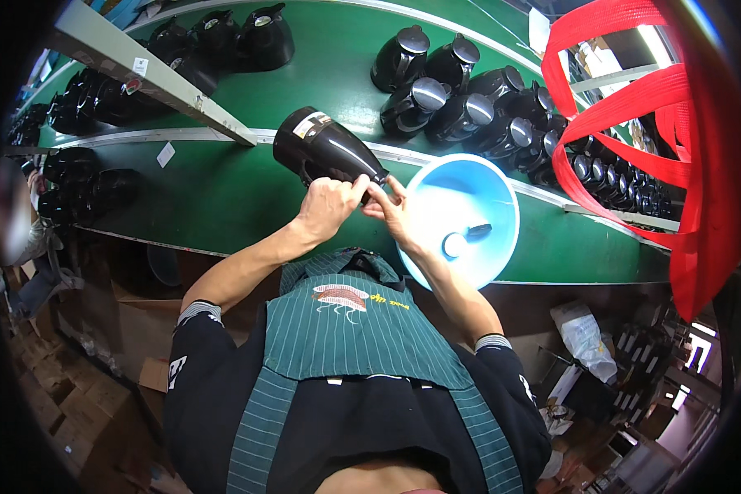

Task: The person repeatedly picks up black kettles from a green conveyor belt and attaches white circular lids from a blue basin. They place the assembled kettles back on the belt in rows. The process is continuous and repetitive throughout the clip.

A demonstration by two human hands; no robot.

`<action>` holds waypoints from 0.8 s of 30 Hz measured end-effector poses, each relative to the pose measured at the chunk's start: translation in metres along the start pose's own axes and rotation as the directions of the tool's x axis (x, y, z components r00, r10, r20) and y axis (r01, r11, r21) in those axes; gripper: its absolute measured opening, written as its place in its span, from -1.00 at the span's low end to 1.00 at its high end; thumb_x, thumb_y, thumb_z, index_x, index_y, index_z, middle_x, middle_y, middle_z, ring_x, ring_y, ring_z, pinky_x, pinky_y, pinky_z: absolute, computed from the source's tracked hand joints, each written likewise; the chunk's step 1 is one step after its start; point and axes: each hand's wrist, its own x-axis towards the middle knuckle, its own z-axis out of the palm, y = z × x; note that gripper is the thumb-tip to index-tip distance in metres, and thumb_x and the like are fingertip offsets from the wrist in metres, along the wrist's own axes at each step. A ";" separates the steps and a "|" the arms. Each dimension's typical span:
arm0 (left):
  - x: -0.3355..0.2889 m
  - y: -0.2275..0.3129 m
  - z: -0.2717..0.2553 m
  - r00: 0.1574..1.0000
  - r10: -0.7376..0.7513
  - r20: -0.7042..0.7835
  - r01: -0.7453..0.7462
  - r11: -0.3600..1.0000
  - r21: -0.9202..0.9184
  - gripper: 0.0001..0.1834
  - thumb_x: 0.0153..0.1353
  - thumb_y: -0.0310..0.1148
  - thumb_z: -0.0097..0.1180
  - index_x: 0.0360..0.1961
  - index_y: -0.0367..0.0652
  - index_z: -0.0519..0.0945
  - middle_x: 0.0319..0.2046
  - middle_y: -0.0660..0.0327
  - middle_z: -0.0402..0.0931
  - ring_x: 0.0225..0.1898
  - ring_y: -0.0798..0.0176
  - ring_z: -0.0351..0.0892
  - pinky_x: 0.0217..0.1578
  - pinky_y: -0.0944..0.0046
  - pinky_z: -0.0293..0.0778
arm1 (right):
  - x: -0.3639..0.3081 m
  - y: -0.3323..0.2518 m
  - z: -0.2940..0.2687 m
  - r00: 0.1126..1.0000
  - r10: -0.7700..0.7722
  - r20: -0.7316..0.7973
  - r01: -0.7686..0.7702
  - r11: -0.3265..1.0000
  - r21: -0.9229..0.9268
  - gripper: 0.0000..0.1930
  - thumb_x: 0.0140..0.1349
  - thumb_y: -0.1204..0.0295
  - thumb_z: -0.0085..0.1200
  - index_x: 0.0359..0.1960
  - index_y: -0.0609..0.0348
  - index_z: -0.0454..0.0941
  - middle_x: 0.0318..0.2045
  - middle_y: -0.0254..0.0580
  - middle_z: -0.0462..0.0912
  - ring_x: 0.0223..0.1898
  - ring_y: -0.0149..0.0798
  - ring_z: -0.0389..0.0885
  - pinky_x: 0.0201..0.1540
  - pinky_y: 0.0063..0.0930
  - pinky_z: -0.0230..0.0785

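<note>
A black vacuum jug lies tilted in front of me, its wide base with a pale label up to the left and its narrow mouth down to the right. My left hand is closed round its handle side, with the index finger reaching to the neck. At the mouth end, my right hand pinches the neck between thumb and fingers; any small part under those fingertips is hidden. A light blue basin stands just right of that hand. Inside it lie a black lid-like piece and a white round cap.
Many lidded black jugs stand at the far right. More jugs are at the far left. A metal rail divides the green bench. A pale post slants in from the left. Red straps hang at right. Another person is at far left.
</note>
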 end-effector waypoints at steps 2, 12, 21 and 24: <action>-0.006 -0.005 0.011 0.997 0.067 -0.044 -0.066 0.998 0.024 -0.81 0.19 -0.38 0.19 -0.17 -0.05 0.51 -0.60 0.33 0.54 -0.50 0.28 0.67 -0.46 0.23 0.48 | 0.007 0.002 0.000 0.977 0.204 0.056 -0.212 0.945 0.248 -0.17 0.32 0.07 0.39 0.41 0.37 0.29 -0.14 0.09 0.71 -0.16 -0.10 0.80 -0.04 -0.41 0.71; 0.055 -0.093 0.029 0.888 -0.414 -0.202 0.221 0.768 -0.601 -0.56 0.10 -0.35 0.48 -0.11 -0.16 0.47 -0.41 0.00 0.70 -0.33 -0.16 0.77 -0.29 0.01 0.64 | -0.003 0.092 -0.119 0.852 -0.166 -0.496 -0.090 0.888 -0.452 -0.20 0.47 0.00 0.10 0.50 0.39 0.20 0.20 0.30 0.58 0.27 0.10 0.55 0.33 -0.01 0.38; 0.211 -0.204 0.126 0.510 -0.792 -0.336 0.183 0.481 -0.858 -0.45 0.08 -0.19 0.60 -0.29 -0.17 0.38 -0.61 0.27 0.41 -0.58 0.34 0.37 -0.49 0.17 0.36 | -0.026 0.174 -0.217 0.764 -0.052 -0.643 -0.589 0.349 -0.729 0.06 0.05 0.30 0.53 0.52 0.15 0.07 0.29 0.46 0.31 0.30 0.43 0.39 0.39 0.12 0.30; 0.221 -0.239 0.162 0.529 -0.797 -0.292 0.117 0.409 -0.905 -0.53 0.22 -0.11 0.50 -0.25 -0.18 0.44 -0.52 0.26 0.49 -0.47 0.35 0.46 -0.39 0.19 0.43 | -0.003 0.149 -0.210 0.766 0.003 -0.642 -0.619 0.268 -0.738 0.00 -0.02 0.27 0.55 0.42 0.20 0.16 0.25 0.42 0.33 0.24 0.42 0.46 0.35 0.11 0.36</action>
